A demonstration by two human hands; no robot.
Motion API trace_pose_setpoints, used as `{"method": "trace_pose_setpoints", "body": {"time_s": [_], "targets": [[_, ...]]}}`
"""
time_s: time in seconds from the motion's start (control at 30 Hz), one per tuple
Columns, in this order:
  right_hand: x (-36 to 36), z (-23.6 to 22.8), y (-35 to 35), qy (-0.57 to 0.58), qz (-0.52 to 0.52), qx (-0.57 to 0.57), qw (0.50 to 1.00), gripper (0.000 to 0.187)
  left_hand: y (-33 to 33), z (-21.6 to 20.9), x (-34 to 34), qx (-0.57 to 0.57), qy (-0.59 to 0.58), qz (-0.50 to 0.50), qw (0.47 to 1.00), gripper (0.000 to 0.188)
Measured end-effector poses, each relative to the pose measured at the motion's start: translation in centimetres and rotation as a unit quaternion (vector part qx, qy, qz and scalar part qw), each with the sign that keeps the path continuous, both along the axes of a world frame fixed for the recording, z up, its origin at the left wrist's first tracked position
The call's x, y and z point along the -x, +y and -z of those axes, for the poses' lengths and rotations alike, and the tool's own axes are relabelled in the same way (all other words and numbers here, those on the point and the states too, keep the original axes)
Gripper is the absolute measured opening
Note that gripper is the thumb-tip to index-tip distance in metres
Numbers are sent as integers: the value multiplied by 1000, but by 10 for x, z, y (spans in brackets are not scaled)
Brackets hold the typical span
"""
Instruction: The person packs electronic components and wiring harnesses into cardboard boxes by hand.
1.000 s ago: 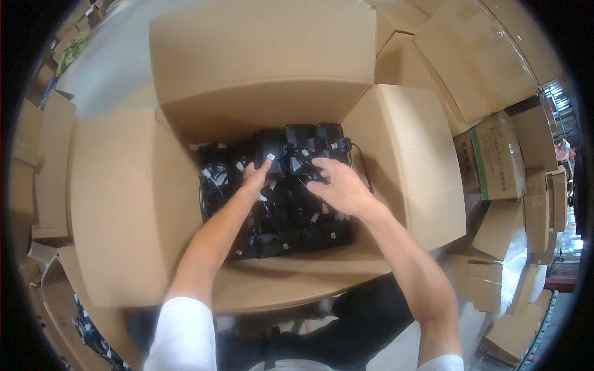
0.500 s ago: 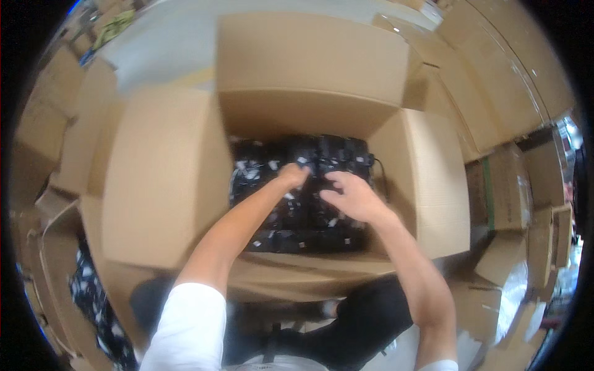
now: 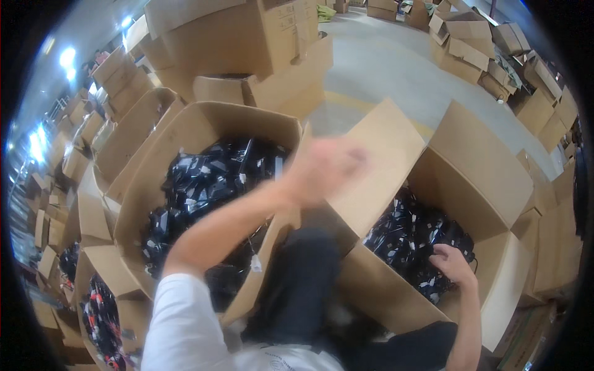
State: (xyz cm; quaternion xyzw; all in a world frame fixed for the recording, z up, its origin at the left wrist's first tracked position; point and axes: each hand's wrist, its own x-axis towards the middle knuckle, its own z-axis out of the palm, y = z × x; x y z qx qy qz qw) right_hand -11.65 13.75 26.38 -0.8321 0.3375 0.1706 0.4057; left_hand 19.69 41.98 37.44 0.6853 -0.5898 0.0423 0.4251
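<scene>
Right hand (image 3: pixel 455 264) in right box (image 3: pixel 476 179) — fingers curled on black parts (image 3: pixel 411 232); left hand (image 3: pixel 328 166) blurred — fingers unclear.

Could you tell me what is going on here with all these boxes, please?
A person sits between two open cardboard boxes filled with small black packaged items. The right hand rests on the black items in the right box. The left hand is raised and blurred above the gap between the boxes, beside the left box; whether it holds anything cannot be told. More cardboard boxes lie around the floor.
</scene>
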Motion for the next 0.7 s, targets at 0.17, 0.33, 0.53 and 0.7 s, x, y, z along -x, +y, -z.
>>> {"method": "trace_pose_setpoints", "body": {"time_s": [0.17,0.33,0.53,0.7], "targets": [[13,12,-12,-98,15,35,994,52,131,111,-200,-160,55,-383,908,32],[7,15,-8,-32,59,16,998,54,141,204,-225,-238,84,-367,895,43],[8,29,-19,-26,40,50,998,55,44,214,-213,-390,95,-356,844,69],[-6,30,-15,-45,11,42,998,55,37,245,-267,-536,110,-258,796,93]]}}
